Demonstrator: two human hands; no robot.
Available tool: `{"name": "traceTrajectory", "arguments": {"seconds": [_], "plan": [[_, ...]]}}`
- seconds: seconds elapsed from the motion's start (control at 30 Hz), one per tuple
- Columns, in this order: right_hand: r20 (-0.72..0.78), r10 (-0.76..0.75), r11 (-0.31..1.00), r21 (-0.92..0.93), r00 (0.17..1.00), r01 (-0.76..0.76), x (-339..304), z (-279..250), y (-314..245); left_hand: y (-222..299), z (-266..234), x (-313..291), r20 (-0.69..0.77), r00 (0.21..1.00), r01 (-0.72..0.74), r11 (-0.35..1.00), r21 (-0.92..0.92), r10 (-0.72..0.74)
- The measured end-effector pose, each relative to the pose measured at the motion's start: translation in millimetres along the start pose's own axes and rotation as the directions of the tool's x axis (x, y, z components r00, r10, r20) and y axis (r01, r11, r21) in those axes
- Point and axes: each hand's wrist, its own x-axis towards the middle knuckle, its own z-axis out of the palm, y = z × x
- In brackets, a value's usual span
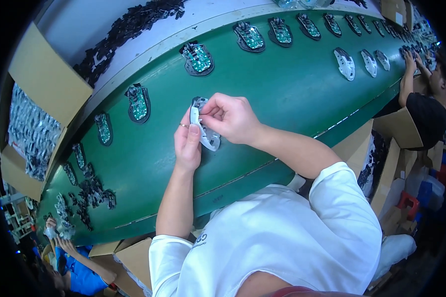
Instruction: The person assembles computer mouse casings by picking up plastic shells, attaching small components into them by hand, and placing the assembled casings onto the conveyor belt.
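Observation:
My left hand (187,143) grips a white and dark computer mouse shell (212,140) by its side, the thumb along its edge and a ring on one finger. The shell is tilted, its hollow side partly showing. Over its upper part, my right hand (231,118) is closed in a pinch with the fingertips at the shell. Whatever is between those fingertips is too small or hidden to make out. Beyond my hands lie mouse bases with green circuit boards, the nearest being one base (198,58) and another base (139,103).
Further white shells (345,64) lie to the right on the green belt (292,99). Small black parts (95,192) are heaped at left, more black pieces (129,32) on the far ledge. Open cartons (49,79) flank the belt. Co-workers sit at right (426,109) and lower left (79,267).

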Motion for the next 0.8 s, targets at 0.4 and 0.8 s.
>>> {"name": "traceTrajectory", "arguments": {"seconds": [0.4, 0.8], "plan": [[0.074, -0.473, 0.791, -0.403, 0.878, 0.460, -3, -9, 4, -9, -22, -6, -0.047, 0.996, 0.089, 0.980, 0.179, -0.082], [-0.042, -0.284, 0.954, -0.112, 0.958, 0.278, -8, -2, -6, -6, 14, -11, -0.161, 0.973, -0.143, 0.978, 0.150, 0.167]]}}
